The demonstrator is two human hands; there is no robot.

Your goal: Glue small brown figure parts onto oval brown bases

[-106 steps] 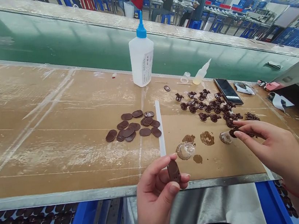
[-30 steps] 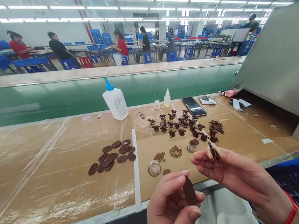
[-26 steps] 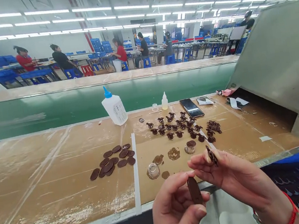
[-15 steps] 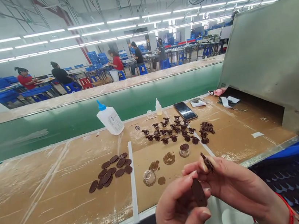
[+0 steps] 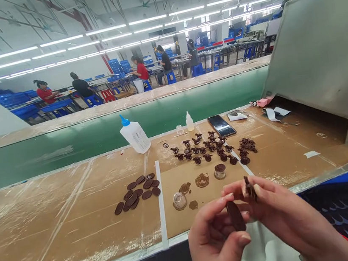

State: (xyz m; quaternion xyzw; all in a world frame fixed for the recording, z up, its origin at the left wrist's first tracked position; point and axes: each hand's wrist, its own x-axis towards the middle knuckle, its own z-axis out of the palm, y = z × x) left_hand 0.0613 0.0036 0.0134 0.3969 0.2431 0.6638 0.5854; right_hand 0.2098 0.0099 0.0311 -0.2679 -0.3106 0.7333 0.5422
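My left hand (image 5: 217, 240) pinches a flat brown oval piece (image 5: 235, 215) between thumb and fingers, low at the table's front edge. My right hand (image 5: 284, 214) touches it from the right and grips a small dark brown figure-shaped part (image 5: 250, 187) at its fingertips. On the cardboard-covered table (image 5: 60, 218) lies a heap of the same brown ovals (image 5: 139, 191) to the left, and several small brown figure parts (image 5: 215, 149) stand farther back.
A white glue bottle with a blue cap (image 5: 134, 134), a small dropper bottle (image 5: 189, 121), a phone (image 5: 221, 125), two small clear cups (image 5: 179, 200) (image 5: 220, 170) and brown glue blots sit on the table. A green conveyor (image 5: 97, 132) runs behind. People work at distant benches.
My right hand has lifted a figure part off the table and come up against my left hand and its oval. The view has tilted upward.
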